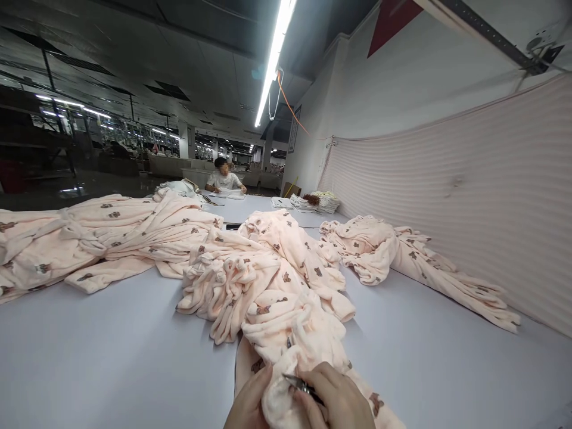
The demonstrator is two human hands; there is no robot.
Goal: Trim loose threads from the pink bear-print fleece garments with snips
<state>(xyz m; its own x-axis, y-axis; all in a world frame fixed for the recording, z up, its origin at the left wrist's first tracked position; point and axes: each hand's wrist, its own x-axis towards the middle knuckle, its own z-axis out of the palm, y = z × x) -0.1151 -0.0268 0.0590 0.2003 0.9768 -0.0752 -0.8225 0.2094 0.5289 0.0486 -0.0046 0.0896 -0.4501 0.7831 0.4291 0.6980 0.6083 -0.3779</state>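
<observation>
A pale pink fleece garment (295, 330) with small brown bear prints lies bunched at the table's front edge. My left hand (250, 402) is closed on a fold of it, the thumb along the cloth. In my right hand (337, 396) is a small pair of thread snips (301, 386), dark with metal blades. Its tips point left and lie against the fold between my hands. The fingers under the cloth are hidden.
More of the same printed garments lie in a heap (120, 232) on the left and another pile (370, 247) on the right. A person (224, 177) sits at the table's far end, near stacked folded cloth (324, 202). Striped pink fabric (460, 190) hangs along the right wall.
</observation>
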